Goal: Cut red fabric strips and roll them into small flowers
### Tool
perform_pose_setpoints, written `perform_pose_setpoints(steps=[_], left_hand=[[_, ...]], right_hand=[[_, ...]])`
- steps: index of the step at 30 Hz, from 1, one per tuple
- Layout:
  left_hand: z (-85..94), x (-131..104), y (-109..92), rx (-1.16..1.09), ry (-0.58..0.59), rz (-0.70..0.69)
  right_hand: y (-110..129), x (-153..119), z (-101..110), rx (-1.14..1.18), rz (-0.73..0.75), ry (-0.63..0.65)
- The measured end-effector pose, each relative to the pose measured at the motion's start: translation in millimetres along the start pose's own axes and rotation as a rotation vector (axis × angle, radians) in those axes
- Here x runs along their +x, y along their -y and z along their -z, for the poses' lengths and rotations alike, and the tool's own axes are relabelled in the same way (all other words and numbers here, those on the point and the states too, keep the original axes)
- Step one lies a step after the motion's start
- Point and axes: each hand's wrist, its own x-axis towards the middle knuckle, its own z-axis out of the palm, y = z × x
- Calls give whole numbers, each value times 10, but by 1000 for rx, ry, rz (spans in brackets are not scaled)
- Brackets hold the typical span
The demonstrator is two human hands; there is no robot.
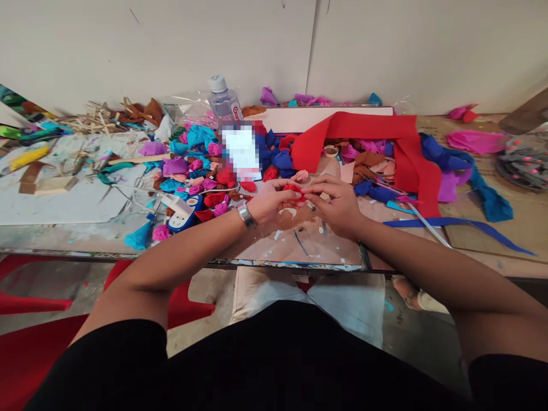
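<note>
Between my two hands, above the front of the table, is a small red crepe-paper flower. My left hand, with a metal watch band at the wrist, pinches its left side. The fingertips of my right hand are closed on its right side. Part of the flower is hidden by the fingers. Just behind it lies a pale pink paper rose. A wide red crepe-paper strip arches over the pile behind my right hand.
Many coloured paper flowers crowd the table left of my hands, around a lit phone, a clear bottle and a blue-and-white power strip. A blue paper strip and scissors lie right. Red chairs stand lower left.
</note>
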Motion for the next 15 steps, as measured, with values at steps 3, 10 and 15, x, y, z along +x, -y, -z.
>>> perform_pose_setpoints(steps=[3, 10, 15], left_hand=[[-10, -4, -17, -26, 8, -2], [-13, -11, -45, -53, -17, 12], [9, 20, 1, -6, -41, -3]], right_hand=[[-7, 4, 12, -17, 31, 20], [-39, 6, 1, -13, 103, -8], [37, 3, 30, 12, 9, 25]])
